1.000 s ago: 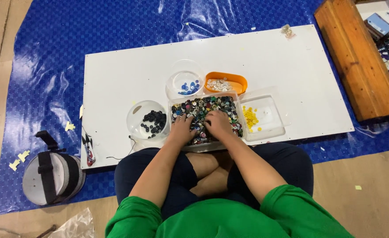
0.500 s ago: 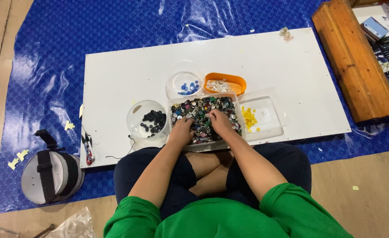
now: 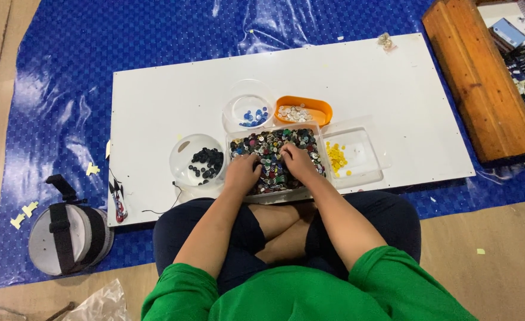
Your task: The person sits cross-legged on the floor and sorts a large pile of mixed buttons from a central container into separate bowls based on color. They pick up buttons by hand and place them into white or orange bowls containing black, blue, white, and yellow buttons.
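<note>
We see the scene bright and evenly lit from overhead. Glare streaks the blue tarp (image 3: 155,41) above and to the left of the white board (image 3: 357,83), where its wrinkled plastic shines white. The board itself reads clean and almost shadowless; soft shade gathers only just below its near edge. Focus stays sharp around the board, with mild wide-angle stretching toward the frame corners.

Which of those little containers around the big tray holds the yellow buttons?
The clear square container, just right of the mixed-button tray. The others hold black, blue or whitish buttons, and it alone is square rather than round or oval.
</note>
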